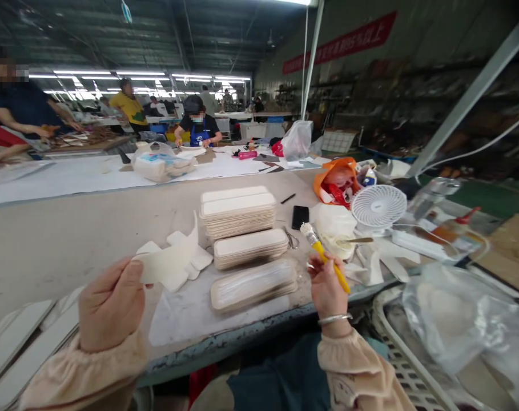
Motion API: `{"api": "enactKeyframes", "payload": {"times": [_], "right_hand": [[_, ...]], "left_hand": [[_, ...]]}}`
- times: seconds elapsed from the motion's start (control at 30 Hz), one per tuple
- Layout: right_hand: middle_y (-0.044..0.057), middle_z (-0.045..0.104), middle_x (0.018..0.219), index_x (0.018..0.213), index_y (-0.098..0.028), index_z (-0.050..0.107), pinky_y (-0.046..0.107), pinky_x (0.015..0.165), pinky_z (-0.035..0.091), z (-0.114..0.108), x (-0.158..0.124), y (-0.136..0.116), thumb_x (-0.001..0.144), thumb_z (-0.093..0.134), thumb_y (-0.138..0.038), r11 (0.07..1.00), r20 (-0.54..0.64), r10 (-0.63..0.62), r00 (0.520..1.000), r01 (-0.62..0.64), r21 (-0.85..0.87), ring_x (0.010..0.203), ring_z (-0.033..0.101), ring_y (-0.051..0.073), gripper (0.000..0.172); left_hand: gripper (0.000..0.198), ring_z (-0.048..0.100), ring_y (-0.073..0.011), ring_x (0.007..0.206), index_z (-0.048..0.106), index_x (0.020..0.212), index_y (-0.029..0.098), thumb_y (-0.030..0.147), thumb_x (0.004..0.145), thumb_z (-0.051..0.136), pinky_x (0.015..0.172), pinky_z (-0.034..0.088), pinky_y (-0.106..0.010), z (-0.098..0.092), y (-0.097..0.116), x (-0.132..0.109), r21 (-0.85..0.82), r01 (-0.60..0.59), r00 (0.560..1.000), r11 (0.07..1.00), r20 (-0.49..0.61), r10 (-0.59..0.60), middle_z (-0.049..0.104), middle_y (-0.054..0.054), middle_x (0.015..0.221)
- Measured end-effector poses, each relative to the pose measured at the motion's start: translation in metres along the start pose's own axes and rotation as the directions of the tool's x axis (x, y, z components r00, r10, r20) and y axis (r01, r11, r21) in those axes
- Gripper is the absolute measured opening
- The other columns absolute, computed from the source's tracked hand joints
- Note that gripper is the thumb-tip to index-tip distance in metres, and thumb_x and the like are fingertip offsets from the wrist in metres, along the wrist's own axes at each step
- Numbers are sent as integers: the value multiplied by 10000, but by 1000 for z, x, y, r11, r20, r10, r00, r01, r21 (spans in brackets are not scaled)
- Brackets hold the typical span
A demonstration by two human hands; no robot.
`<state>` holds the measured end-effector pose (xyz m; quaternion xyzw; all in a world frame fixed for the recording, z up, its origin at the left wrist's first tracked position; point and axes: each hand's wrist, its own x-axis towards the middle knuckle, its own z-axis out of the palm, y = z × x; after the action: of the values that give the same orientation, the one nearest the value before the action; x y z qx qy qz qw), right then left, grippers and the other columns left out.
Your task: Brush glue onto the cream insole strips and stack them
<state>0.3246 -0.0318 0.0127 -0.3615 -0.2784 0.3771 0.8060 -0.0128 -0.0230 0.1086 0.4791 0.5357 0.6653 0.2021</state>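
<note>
My left hand [112,302] pinches one end of a curved cream piece [170,261], raised above the table. Behind it lie several white cut pieces [197,261]. In my right hand [329,285] is a yellow-handled brush [333,267], its white-coated bristles pointing up and away. Between my hands stand three stacks of long rounded cream pieces: a tall back stack [238,214], a middle stack [250,246] and a near stack [254,285] whose top looks shiny. A tub of white paste [338,245] with a stick across it sits just beyond the brush.
A black phone [300,217], scissors [292,240] and a pen [288,198] lie right of the stacks. Farther right are a white fan [379,206], an orange bag [337,177] and a plastic-covered basket [385,325]. Long panels [36,354] lie at left. People work beyond the table.
</note>
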Motion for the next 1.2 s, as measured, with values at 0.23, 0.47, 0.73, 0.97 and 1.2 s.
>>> {"api": "enactKeyframes", "payload": {"times": [0.23,0.47,0.73,0.97,1.2], "right_hand": [[112,579,1235,1049,-236,440,472,928,464,3,-11,15,841,587,-408,986,128,-66,990,84,-142,1174,545,245,307],[138,595,1210,996,-248,403,377,770,507,2,-15,14,792,660,-322,946,168,-78,983,126,-297,904,632,197,336],[72,649,1071,879,-225,422,278,698,483,-3,7,25,673,758,-292,961,-7,-93,996,88,-263,800,619,144,400],[101,652,1086,885,-204,466,247,561,470,1,9,41,684,743,-376,798,70,-77,995,103,-594,652,592,127,383],[86,663,1082,895,-207,482,261,587,503,0,8,53,728,708,-396,708,125,-63,990,133,-694,688,626,145,339]], "left_hand": [[268,566,-112,571,608,660,225,445,644,759,415,455,-194,49,14,-45,-390,422,904,819,250,-347,632,37,675],[244,555,-127,610,646,764,188,421,711,701,435,434,-208,65,-36,-64,-315,501,853,806,337,-398,640,1,704],[277,460,-89,480,637,701,173,447,697,678,449,363,-208,57,-62,-49,162,355,766,921,514,-386,560,39,548],[268,459,-110,525,558,595,191,413,743,587,503,348,-225,48,-88,-42,445,33,752,895,579,-315,495,48,521],[285,502,-133,580,561,609,201,431,776,543,558,373,-249,43,-113,-46,535,-132,762,834,593,-260,540,31,574]]}}
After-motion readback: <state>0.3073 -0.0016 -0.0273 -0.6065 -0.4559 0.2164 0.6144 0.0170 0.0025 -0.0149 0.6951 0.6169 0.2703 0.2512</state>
